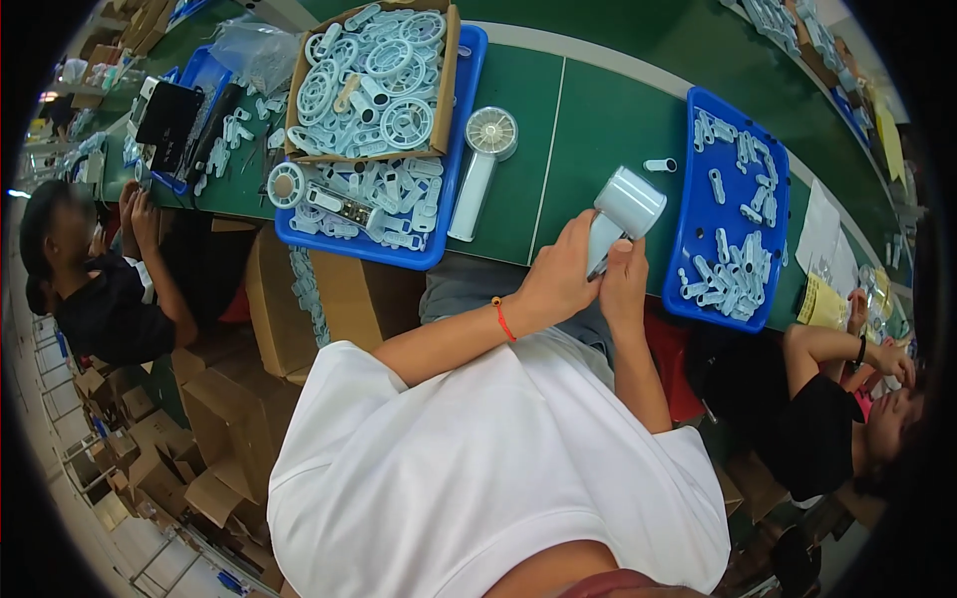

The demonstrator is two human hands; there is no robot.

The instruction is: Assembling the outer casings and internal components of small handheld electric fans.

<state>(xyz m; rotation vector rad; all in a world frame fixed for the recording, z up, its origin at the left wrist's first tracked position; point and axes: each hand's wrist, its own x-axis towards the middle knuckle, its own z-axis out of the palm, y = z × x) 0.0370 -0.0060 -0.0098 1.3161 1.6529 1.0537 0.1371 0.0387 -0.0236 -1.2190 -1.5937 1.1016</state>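
Note:
Over the table's near edge I hold a pale blue-white handheld fan (630,202), its round head pointing up and away. My left hand (560,271) is wrapped round the fan's handle from the left. My right hand (624,282) is closed on the handle's lower right side, thumb up against it. Fingers cover most of the handle. Just beyond the fan head lies a small pale cylindrical part (659,165) with a dark end. To the left, a second handheld fan (478,179) lies on the green table (563,95).
A blue tray (688,214) of small pale parts stands at right. At left, another blue tray (436,261) bears a cardboard box (451,75) of pale rings and a fan with an exposed circuit board (344,206). Co-workers sit on both sides; cardboard boxes (234,419) stand at left.

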